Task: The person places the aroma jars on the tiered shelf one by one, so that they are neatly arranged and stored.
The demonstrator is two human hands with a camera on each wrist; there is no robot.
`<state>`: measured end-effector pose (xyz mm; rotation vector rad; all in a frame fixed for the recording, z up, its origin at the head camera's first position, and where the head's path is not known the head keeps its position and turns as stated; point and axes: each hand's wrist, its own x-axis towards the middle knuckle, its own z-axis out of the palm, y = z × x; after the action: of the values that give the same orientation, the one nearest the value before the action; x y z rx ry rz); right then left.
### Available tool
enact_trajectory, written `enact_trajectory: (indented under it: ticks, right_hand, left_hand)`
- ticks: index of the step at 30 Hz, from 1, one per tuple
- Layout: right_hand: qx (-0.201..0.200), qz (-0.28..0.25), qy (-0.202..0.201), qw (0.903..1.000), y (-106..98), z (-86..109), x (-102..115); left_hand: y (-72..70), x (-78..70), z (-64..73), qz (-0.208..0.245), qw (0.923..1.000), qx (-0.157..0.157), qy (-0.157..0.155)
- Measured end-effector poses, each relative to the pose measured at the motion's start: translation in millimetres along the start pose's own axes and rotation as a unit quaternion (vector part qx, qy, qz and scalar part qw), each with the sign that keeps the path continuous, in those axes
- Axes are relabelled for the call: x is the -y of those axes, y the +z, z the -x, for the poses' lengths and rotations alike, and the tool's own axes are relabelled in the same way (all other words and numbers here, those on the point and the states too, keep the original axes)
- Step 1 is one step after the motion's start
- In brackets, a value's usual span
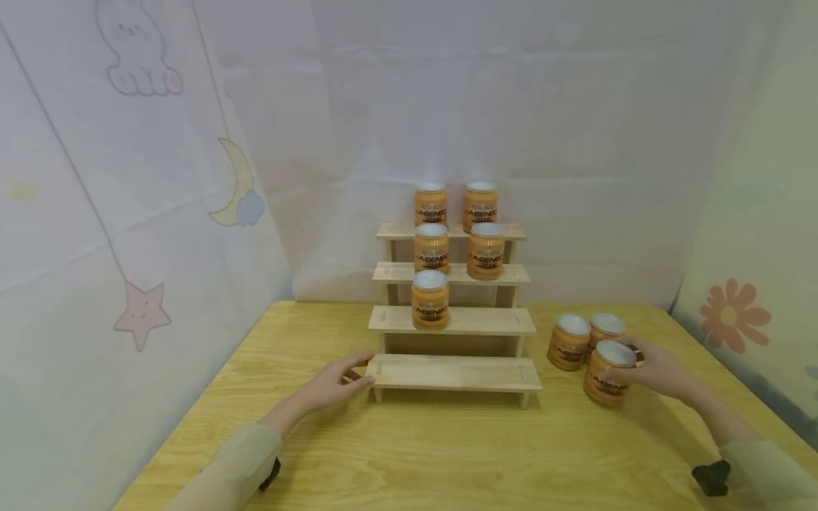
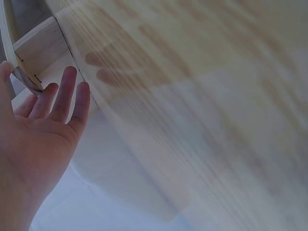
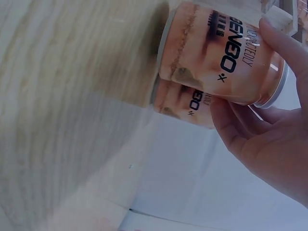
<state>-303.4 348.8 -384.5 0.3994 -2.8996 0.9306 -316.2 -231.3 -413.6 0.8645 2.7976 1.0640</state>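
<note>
A four-tier wooden display stand [image 1: 452, 321] stands on the table, stepping up toward the back. My left hand [image 1: 332, 384] is at the left end of its lowest shelf, thumb and forefinger at either edge of the plank; the other fingers are spread in the left wrist view. At the right, my right hand [image 1: 658, 369] grips an orange jar [image 1: 603, 380] with a pale lid, thumb on one side and fingers on the other. Close behind that jar are two like it, a left one [image 1: 569, 344] and a partly hidden right one [image 1: 606, 326].
Two jars sit on the top shelf [image 1: 390, 231], two on the second shelf [image 1: 517, 273], and one jar [image 1: 431, 301] on the left of the third shelf. The lowest shelf [image 1: 452, 372] is bare. Printed cloth walls [image 1: 511, 128] enclose the wooden table [image 1: 447, 454].
</note>
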Motion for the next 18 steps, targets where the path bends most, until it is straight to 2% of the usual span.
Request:
enact_trajectory:
  ticks: [5, 10, 18]
  right_hand:
    - [-0.001, -0.006, -0.011, 0.9999, -5.5, 0.2, 11.6]
    - [-0.002, -0.034, -0.039, 0.9987, -12.6, -3.9, 27.2]
    - [-0.006, -0.047, -0.061, 0.997, -21.5, -17.8, 63.9]
  left_hand:
    - [2.7, -0.3, 1.9, -0.002, 1.0, 0.001, -0.006]
    - [1.8, -1.5, 2.1, 0.005, 1.0, 0.0, -0.006]
    - [1.3, 0.3, -0.8, 0.005, 0.9999, -0.004, -0.014]
